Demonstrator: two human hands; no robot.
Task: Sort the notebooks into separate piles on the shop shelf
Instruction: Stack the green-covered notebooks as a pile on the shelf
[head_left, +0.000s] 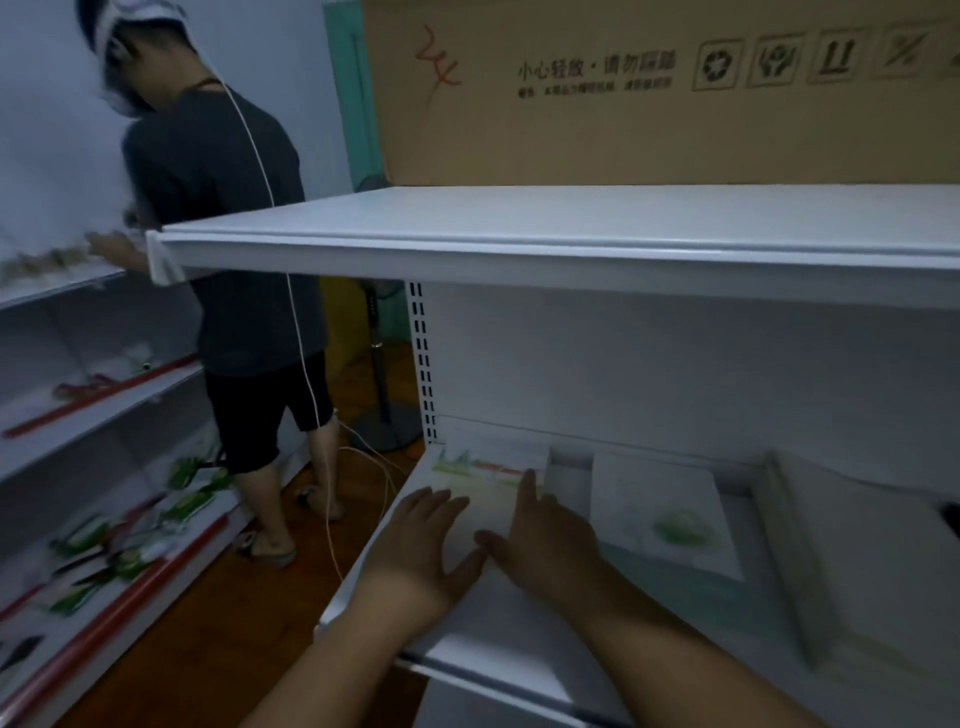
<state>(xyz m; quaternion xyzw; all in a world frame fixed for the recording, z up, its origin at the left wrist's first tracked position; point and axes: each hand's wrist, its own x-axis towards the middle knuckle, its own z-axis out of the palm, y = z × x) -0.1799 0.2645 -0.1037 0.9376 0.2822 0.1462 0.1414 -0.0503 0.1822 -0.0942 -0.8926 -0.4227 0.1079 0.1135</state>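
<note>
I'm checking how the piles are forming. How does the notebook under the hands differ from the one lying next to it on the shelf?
The left notebook lies at the shelf's left end, with both the left hand and the right hand flat on it; the middle notebook lies untouched. The left notebook shows a green and red strip near its far edge; the middle notebook shows a round green patch. Both are pale and lie flat.

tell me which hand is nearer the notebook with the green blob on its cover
Right. The right hand lies just left of that notebook; the left hand sits farther left.
</note>
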